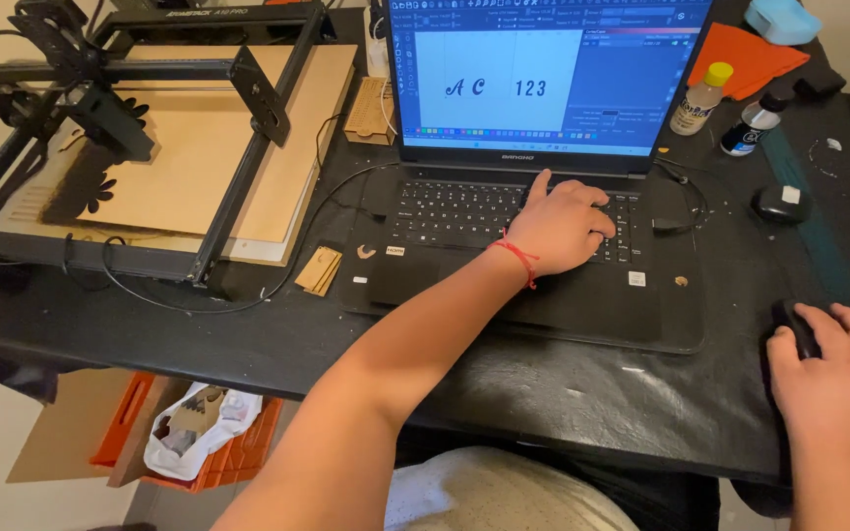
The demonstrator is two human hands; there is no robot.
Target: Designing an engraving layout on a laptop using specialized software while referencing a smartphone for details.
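A black laptop point(464, 285) sits open on the black table point(582, 374), its screen showing a design program. My left hand point(561, 226) rests on the keyboard with the fingers spread over the keys; a red string circles the wrist. At the table's right front edge my right hand point(833, 379) covers a black computer mouse point(797, 324), fingers curled over it.
A black-framed laser engraver point(130, 128) stands at the left over a thin wooden sheet point(199, 147). Small wooden cut pieces point(319, 270) lie beside the laptop. Two small bottles point(700, 98) and another black mouse point(782, 204) are at the back right. An orange crate point(199, 438) sits below the table.
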